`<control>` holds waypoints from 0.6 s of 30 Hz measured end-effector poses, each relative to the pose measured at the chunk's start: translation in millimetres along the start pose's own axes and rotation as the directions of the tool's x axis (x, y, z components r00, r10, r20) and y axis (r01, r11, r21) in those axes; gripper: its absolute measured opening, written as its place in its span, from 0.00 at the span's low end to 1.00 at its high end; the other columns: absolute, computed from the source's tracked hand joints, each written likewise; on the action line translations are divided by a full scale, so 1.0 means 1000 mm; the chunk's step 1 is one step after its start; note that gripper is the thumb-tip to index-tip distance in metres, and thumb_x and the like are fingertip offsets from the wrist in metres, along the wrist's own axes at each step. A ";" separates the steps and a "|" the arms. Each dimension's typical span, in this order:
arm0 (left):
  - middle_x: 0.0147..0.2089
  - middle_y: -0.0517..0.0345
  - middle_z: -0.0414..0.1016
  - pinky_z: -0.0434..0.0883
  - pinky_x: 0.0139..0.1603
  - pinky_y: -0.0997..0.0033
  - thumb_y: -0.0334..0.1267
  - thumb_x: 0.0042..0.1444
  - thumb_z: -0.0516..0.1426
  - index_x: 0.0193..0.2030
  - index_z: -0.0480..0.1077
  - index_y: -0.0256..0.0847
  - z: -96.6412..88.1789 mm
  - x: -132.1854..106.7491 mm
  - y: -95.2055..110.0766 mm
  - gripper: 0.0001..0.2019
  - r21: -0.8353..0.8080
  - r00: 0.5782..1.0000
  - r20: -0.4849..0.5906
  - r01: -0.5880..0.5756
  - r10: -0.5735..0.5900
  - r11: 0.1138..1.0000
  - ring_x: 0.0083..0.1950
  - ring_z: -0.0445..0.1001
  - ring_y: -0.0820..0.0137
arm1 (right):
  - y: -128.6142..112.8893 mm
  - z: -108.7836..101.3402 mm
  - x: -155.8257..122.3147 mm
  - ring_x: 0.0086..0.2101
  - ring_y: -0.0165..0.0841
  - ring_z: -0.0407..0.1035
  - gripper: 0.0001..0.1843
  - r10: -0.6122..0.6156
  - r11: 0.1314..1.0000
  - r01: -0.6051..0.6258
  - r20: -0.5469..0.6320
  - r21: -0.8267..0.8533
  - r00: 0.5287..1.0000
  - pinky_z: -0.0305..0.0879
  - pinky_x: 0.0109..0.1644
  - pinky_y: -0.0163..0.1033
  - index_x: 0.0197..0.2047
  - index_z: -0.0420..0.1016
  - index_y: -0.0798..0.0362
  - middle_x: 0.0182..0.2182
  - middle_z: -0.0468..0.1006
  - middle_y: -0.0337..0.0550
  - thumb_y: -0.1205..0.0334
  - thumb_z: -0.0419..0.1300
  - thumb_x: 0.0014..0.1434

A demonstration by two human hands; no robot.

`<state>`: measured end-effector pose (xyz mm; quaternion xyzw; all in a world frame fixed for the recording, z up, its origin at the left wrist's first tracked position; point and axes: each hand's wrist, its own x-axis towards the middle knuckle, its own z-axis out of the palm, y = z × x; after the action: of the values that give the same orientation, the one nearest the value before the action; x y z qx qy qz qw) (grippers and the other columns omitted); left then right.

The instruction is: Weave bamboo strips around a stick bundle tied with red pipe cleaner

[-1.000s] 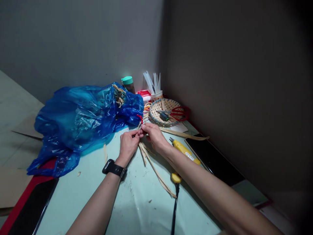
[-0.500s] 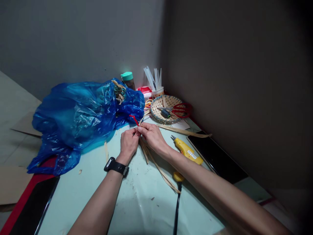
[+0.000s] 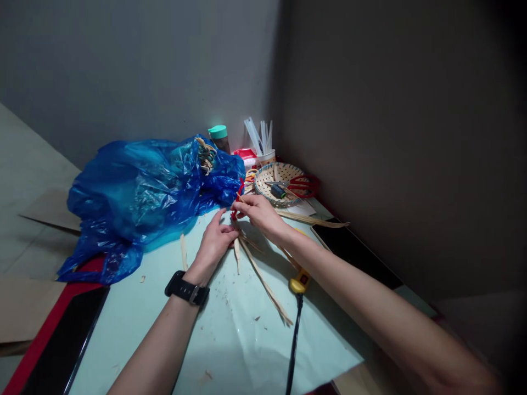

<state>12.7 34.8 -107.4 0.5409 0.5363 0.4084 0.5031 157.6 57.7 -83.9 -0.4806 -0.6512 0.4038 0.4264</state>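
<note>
On a pale table (image 3: 230, 340) beside a blue bag (image 3: 144, 192), the left hand (image 3: 214, 244) clamps a bundle of strips (image 3: 259, 274). The right hand (image 3: 255, 211) pinches a red tie (image 3: 239, 192) at its top, apparently half-wrapped, not fastened.

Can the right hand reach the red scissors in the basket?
Probably yes: the red scissors lie in the open basket just past the right hand, nothing between, though its fingers pinch strips.

Left wrist carries black watch (image 3: 187, 289): dark rectangular face, wide black strap. Bare: left forearm (image 3: 160, 345), right forearm (image 3: 354, 296).
</note>
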 end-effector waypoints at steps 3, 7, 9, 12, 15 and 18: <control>0.25 0.60 0.74 0.65 0.27 0.74 0.36 0.38 0.62 0.46 0.70 0.34 -0.004 -0.009 -0.002 0.24 -0.047 0.999 -0.019 0.044 -0.045 0.998 0.24 0.69 0.73 | -0.001 -0.002 0.000 0.29 0.28 0.69 0.12 0.026 0.997 -0.027 0.017 0.067 1.000 0.53 0.27 0.29 0.29 0.74 0.55 0.26 0.76 0.40 0.57 0.53 0.57; 0.24 0.59 0.73 0.65 0.25 0.74 0.38 0.40 0.61 0.33 0.72 0.34 -0.004 -0.018 -0.001 0.13 -0.048 0.998 0.024 0.064 -0.063 0.997 0.23 0.69 0.72 | 0.002 -0.005 -0.002 0.26 0.27 0.69 0.12 0.072 0.991 -0.069 -0.018 0.112 0.997 0.53 0.25 0.28 0.28 0.74 0.57 0.24 0.75 0.40 0.60 0.54 0.56; 0.21 0.61 0.71 0.63 0.22 0.74 0.38 0.41 0.61 0.33 0.71 0.34 -0.003 -0.020 0.001 0.12 -0.054 0.995 0.047 0.086 -0.084 0.995 0.21 0.67 0.73 | 0.004 -0.009 -0.002 0.24 0.26 0.68 0.12 0.092 0.989 -0.086 -0.047 0.117 0.995 0.53 0.25 0.28 0.28 0.74 0.58 0.24 0.75 0.41 0.60 0.54 0.56; 0.20 0.64 0.69 0.62 0.20 0.75 0.37 0.43 0.60 0.33 0.69 0.36 0.000 -0.020 0.001 0.10 -0.082 0.991 0.065 0.120 -0.115 0.989 0.18 0.65 0.75 | 0.006 -0.015 -0.002 0.23 0.24 0.68 0.12 0.120 0.986 -0.110 -0.075 0.128 0.990 0.53 0.24 0.28 0.32 0.74 0.58 0.30 0.77 0.42 0.60 0.53 0.58; 0.22 0.63 0.70 0.62 0.21 0.76 0.35 0.43 0.59 0.32 0.67 0.37 0.000 -0.019 0.001 0.08 -0.119 0.988 0.069 0.145 -0.137 0.982 0.20 0.66 0.76 | 0.008 -0.019 -0.005 0.21 0.23 0.66 0.12 0.134 0.989 -0.131 -0.041 0.063 0.990 0.53 0.24 0.29 0.33 0.73 0.58 0.32 0.78 0.42 0.59 0.53 0.59; 0.24 0.63 0.70 0.56 0.18 0.78 0.36 0.44 0.59 0.32 0.67 0.37 -0.001 -0.019 0.001 0.08 -0.151 0.985 0.077 0.162 -0.152 0.975 0.18 0.61 0.79 | 0.009 -0.017 -0.013 0.22 0.25 0.63 0.14 0.119 0.987 -0.107 0.100 -0.116 0.988 0.53 0.26 0.31 0.29 0.75 0.58 0.26 0.76 0.41 0.56 0.55 0.58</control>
<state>10.3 16.2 -104.4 0.4685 0.5268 0.3905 0.5921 178.4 48.9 -89.1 -0.5174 -0.6662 0.4156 0.3403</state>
